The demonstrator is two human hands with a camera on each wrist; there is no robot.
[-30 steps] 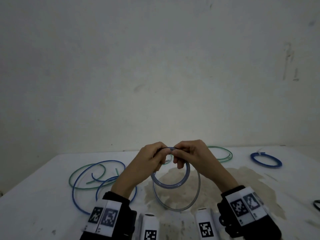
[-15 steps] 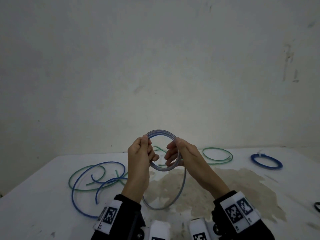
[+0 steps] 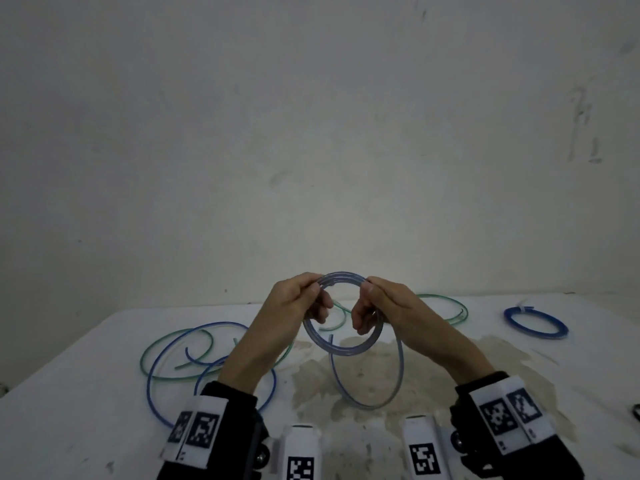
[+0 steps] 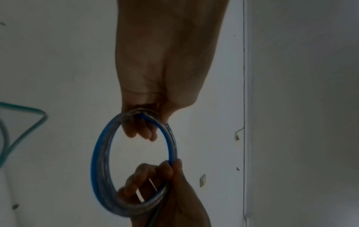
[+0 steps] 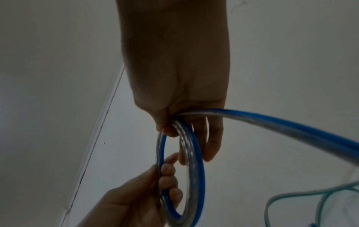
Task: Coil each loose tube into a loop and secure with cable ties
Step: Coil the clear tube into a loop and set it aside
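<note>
Both hands are up above the white bench (image 3: 86, 393), sharing one coil — the left hand (image 3: 294, 303) has its fingers (image 4: 143, 132) curled through the left side of the clear tube with a blue stripe (image 3: 343, 348), thumb pressed over the top, while the right hand (image 3: 384, 306) clamps its fingers (image 5: 211, 138) round the right side. The tube is wound into several tight turns held upright between the two hands, clear of the bench, and one wider slack loop (image 3: 367, 403) hangs from the right hand down to the stained patch near the front edge. Left of the hands, loose green and blue tubes (image 3: 180, 358) sprawl over each other on the bench. Behind the right hand lies a green coil (image 3: 446, 306), flat on the surface, and further right a blue coil (image 3: 535, 322) with a white tie at its far edge sits well apart from everything else. Marker-tagged black cuffs (image 3: 194, 431) ring both wrists.
</note>
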